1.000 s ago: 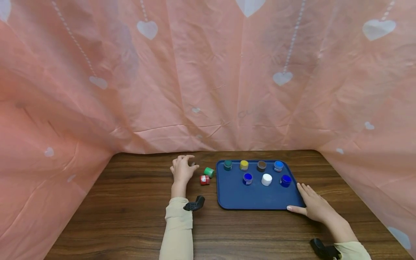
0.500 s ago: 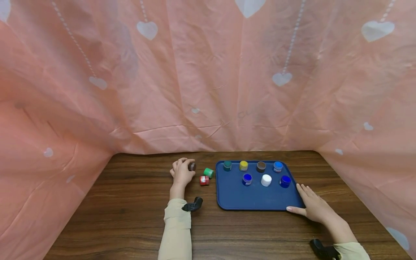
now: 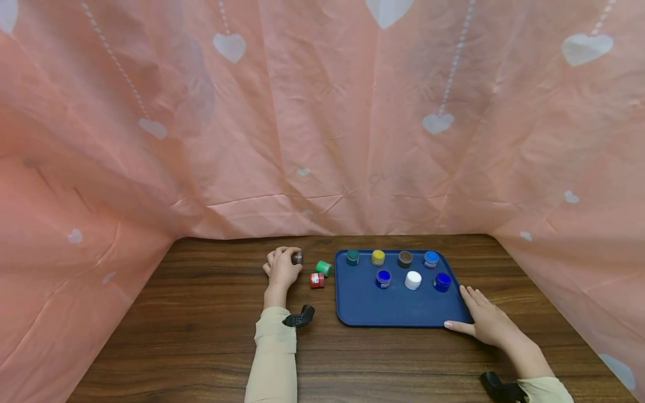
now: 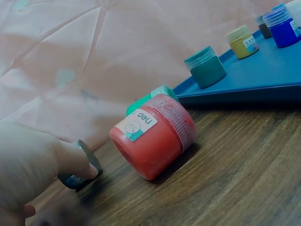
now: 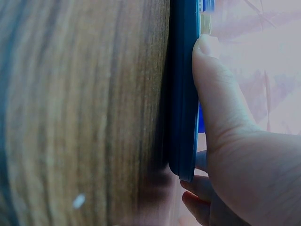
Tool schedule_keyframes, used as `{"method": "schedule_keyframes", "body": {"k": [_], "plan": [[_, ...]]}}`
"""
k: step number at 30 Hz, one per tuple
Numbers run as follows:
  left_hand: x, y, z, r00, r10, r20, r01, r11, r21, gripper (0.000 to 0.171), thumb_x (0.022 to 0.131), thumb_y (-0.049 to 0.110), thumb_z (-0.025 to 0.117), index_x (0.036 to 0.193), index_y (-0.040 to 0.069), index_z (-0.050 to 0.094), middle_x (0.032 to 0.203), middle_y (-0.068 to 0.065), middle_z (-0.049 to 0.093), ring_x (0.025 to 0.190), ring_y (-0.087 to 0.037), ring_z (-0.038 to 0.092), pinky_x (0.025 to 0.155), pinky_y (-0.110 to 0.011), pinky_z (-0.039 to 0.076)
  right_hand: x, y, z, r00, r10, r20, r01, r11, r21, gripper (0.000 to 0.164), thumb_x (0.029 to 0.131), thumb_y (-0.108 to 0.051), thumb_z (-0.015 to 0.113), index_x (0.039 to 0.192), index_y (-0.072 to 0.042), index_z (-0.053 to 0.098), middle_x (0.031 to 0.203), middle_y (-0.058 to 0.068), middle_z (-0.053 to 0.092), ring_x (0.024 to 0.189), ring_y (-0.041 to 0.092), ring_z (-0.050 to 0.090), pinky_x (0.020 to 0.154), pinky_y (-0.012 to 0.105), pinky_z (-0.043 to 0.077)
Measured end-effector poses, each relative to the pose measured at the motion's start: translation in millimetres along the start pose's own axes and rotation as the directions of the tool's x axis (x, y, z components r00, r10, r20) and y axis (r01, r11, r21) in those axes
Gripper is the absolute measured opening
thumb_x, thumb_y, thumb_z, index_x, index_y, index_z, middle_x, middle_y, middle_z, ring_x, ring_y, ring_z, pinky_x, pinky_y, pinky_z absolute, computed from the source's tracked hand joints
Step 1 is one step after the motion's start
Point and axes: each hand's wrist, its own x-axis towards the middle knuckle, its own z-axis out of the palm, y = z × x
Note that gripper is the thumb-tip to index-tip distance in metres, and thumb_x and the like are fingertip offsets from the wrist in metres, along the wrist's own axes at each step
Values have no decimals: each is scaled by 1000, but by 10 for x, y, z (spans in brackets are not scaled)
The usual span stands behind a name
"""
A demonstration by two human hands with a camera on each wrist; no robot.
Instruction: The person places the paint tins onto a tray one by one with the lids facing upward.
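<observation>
My left hand (image 3: 283,270) grips a small dark paint jar (image 3: 297,258) at the table's far left; in the left wrist view the thumb lies against the dark jar (image 4: 79,176), and the other fingers are mostly hidden. Just right of it, a red paint jar (image 3: 316,280) and a green paint jar (image 3: 324,268) lie on their sides. My right hand (image 3: 487,317) rests on the near right corner of the blue tray (image 3: 393,314), fingers along its side and thumb on the front rim.
Several jars stand upright on the tray: dark green (image 3: 353,257), yellow (image 3: 378,257), brown (image 3: 405,259), light blue (image 3: 430,258), two dark blue, and white (image 3: 413,280). A pink curtain (image 3: 322,112) closes off the table's back and sides.
My left hand has closed its fingers around the dark jar, which now shows between thumb and fingers. The right hand and the tray stay in place.
</observation>
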Motion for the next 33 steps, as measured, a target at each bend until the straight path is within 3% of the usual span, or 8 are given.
{"method": "schedule_keyframes", "body": {"k": [12, 20, 33], "plan": [[-28, 9, -14, 999, -53, -10, 53, 998, 30, 32, 82, 27, 79, 108, 17, 65, 132, -16, 52, 127, -40, 36, 100, -59, 24, -15, 0, -1, 1000, -4, -4, 4, 1000, 13, 105, 82, -58, 67, 144, 17, 27, 145, 45, 26, 132, 62, 26, 101, 72, 28], [-25, 22, -35, 998, -55, -31, 56, 998, 26, 32, 80, 29, 81, 104, 16, 64, 126, -16, 54, 123, -38, 38, 100, -58, 25, -14, 8, -1, 1000, -8, -4, 8, 1000, 21, 105, 82, -59, 67, 144, 17, 27, 145, 45, 26, 132, 62, 26, 101, 71, 28], [-25, 32, -92, 996, -49, -69, 50, 999, 14, 38, 80, 32, 80, 111, 15, 66, 124, -14, 57, 124, -39, 40, 101, -58, 25, -16, -10, -8, 1000, -5, 3, 5, 1000, 29, 105, 82, -58, 66, 144, 17, 27, 145, 46, 26, 132, 62, 26, 100, 72, 28]]}}
